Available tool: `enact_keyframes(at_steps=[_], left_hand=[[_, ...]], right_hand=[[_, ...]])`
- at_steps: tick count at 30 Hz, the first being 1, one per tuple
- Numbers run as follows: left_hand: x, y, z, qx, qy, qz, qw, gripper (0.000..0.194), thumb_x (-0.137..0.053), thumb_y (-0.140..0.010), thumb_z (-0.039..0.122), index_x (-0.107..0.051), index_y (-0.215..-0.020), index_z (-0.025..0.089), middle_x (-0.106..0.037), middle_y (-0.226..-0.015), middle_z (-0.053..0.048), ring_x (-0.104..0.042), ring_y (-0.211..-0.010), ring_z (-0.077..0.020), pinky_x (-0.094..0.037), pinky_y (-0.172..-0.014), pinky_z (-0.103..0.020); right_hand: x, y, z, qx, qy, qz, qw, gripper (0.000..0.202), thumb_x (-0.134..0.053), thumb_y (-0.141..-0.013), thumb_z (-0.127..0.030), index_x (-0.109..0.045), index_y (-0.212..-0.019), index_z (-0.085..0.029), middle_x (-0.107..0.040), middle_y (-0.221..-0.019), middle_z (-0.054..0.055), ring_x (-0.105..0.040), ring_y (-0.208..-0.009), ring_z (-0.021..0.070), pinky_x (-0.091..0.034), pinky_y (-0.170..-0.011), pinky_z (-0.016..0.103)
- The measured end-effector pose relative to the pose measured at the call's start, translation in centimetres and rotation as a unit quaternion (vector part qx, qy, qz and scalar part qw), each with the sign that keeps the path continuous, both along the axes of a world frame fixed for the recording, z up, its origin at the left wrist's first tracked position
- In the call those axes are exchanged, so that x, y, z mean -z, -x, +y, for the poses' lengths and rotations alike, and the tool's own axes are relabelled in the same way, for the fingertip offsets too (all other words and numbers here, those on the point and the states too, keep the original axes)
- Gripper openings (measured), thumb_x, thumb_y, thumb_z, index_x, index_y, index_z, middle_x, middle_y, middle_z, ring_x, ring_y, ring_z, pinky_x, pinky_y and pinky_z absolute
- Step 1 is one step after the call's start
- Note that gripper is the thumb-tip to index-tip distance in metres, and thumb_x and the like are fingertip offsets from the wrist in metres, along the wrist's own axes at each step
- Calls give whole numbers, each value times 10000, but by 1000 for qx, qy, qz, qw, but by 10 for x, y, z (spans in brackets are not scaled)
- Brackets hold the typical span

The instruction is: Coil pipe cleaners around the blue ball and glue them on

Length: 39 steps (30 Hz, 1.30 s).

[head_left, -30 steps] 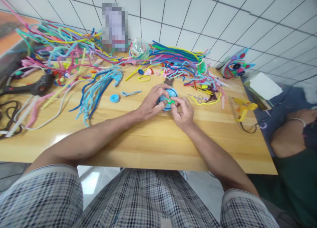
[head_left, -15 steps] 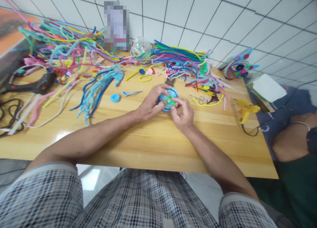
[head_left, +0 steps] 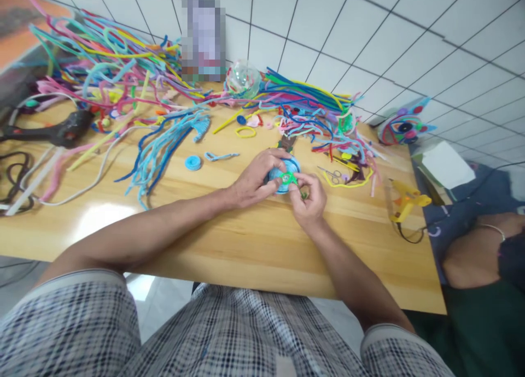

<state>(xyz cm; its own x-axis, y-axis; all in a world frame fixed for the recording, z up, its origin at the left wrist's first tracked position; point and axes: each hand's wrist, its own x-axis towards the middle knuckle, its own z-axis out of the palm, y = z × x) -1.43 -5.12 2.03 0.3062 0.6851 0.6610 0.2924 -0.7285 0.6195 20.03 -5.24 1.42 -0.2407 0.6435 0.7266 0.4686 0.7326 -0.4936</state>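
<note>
A round blue coil of pipe cleaner (head_left: pixel 292 165) sits between my hands, low over the table. In front of it is a small bright green pipe-cleaner piece (head_left: pixel 289 178) with a pale centre. My left hand (head_left: pixel 258 176) pinches the green piece's left side with thumb and fingertips, its fingers reaching over the coil. From the other side, my right hand (head_left: pixel 308 198) pinches the green piece's right edge, fingers curled. A small dark greenish bit shows by the right fingers, too blurred to name. Dark-handled pliers (head_left: pixel 287 142) lie just behind the coil.
A small blue coil (head_left: pixel 192 163) and a bundle of blue pipe cleaners (head_left: pixel 164 147) lie left. Scissors (head_left: pixel 335 174) and a yellow glue gun (head_left: pixel 408 202) are right; a black glue gun (head_left: pixel 57 128) is far left. Colourful pipe cleaners (head_left: pixel 110 65) line the back. Someone's arm (head_left: pixel 471 254) shows at right.
The view has shifted and tilted slightly. Both hands keep their pinch at the green piece, which shows more plainly now. My right fingers have shifted a little at its edge.
</note>
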Motion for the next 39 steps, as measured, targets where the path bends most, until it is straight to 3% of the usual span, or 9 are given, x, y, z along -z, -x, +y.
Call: enact_keyframes(at_steps=[23,34,39], left_hand=[[5,-6,-3,0,-49,27,998,164,-576,-1075,290,-573,-1229,233,-686,-1475,-148,-614,-1450,-281,-471,-1274,-580],[2,-3,-2,-8,-19,53,998,204,-515,-1116,394,-573,-1236,239,-679,-1487,-147,-590,-1487,-278,-459,-1280,-590],[3,-4,0,0,-41,29,999,205,-534,-1101,367,-567,-1251,231,-679,-1466,-158,-606,-1455,-276,-482,-1259,-565]], right_hand=[[7,0,2,9,26,42,999,85,-660,-926,-255,-668,-1010,-264,-591,-725,-65,-567,-602,140,-490,-584,275],[4,-1,3,16,-18,-10,1000,178,-627,-954,-228,-703,-1110,-265,-635,-773,-42,-588,-638,154,-527,-647,307],[6,-2,5,5,-53,-11,999,180,-621,-991,-223,-707,-1144,-265,-668,-822,-28,-619,-685,159,-539,-678,311]])
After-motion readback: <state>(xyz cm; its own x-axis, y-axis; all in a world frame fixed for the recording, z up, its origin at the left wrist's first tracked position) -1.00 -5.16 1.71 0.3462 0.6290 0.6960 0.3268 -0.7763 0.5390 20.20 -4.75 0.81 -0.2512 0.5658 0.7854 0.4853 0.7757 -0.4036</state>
